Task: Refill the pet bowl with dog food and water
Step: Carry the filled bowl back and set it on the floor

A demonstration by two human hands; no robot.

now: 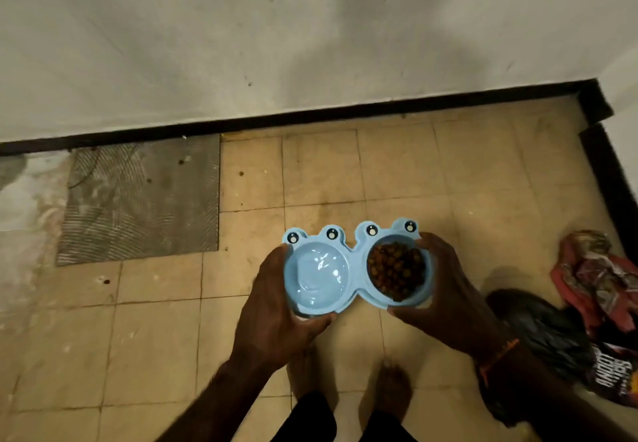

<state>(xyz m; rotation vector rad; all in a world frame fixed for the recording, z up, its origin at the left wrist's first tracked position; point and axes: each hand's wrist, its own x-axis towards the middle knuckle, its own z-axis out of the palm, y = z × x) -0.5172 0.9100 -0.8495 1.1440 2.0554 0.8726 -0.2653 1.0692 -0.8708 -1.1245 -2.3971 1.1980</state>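
The person stands on a tiled floor (397,172) and holds a blue pet bowl (357,263) with two compartments in front of the body, above the bare feet (392,393). The left hand (276,307) grasps the left end of the bowl, with the fingers curled under and around its edge. The right hand (445,286) grasps the right end in the same way, with the thumb on the near rim. The left compartment contains clear water (319,274), which shines in the light. The right compartment is full of brown dog food (397,270). Four small round eyes decorate the far rim of the bowl. On the right wrist there is an orange band (499,358). To the right, on the floor, lie a red dog food bag (600,289) and a black plastic bag (545,331) beside it. To the left, near the wall (276,34), a grey patch (145,200) without tile shows in the floor.
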